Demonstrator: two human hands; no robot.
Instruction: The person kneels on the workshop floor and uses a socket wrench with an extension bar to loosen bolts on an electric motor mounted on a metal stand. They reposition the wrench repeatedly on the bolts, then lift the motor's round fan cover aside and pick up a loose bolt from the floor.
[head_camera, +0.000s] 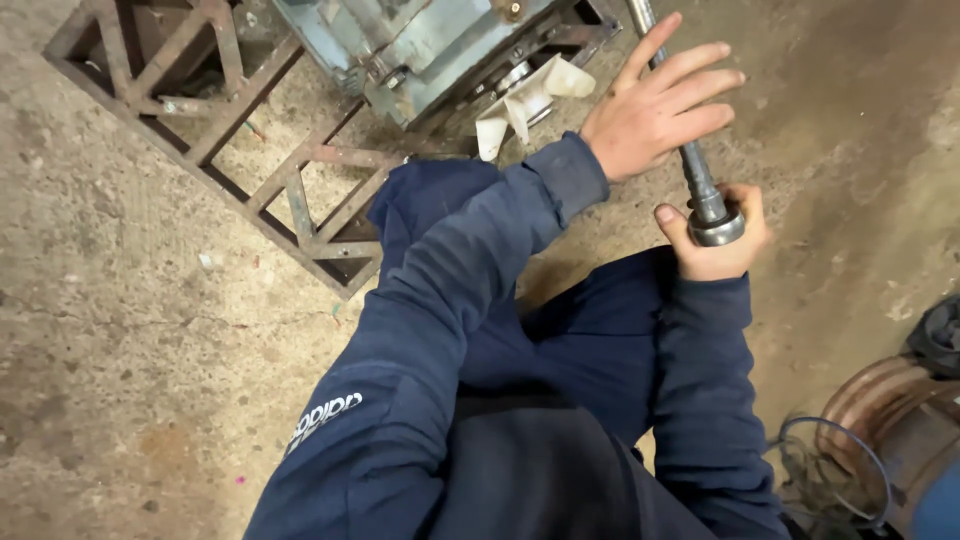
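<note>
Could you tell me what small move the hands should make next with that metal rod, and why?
Probably close the left hand around the metal rod. Its fingers are spread open against the rod, while only the right hand grips the thick socket end. The rod runs up toward the grey-blue machine, so a second grip would likely steady it.

Rough concrete floor (120, 330), stained and gritty, fills the view. At eleven o'clock a rusty steel lattice frame (260, 170) lies flat on it. At twelve sits a grey-blue machine housing (420, 50). At four o'clock, a rusty drum (880, 400) with looped wire (835, 465).
</note>
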